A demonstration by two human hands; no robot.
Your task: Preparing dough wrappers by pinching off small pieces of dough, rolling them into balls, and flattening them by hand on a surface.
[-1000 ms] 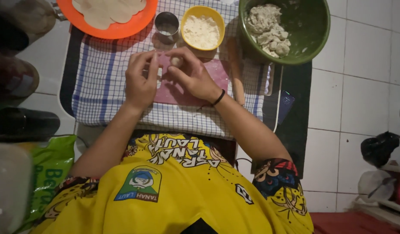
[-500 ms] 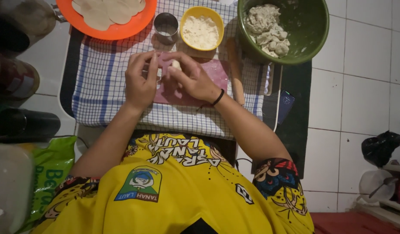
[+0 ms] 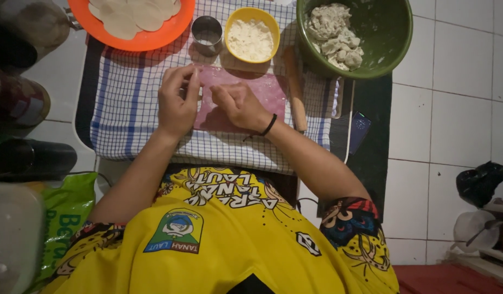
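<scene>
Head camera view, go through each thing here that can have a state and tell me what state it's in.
Orange plate: loaded with flat dough rounds.
Yellow bowl: filled with white flour.
Green bowl: part full of dough lumps.
Metal ring cutter: upright, untouched.
Rolling pin: lying idle.
Left hand: fingertips pinched over pink mat.
Right hand: fingers curled on mat.

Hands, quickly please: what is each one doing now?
Left hand: fingers curled on the pink mat; grip cannot be told.
Right hand: same, nothing visibly held.
</scene>
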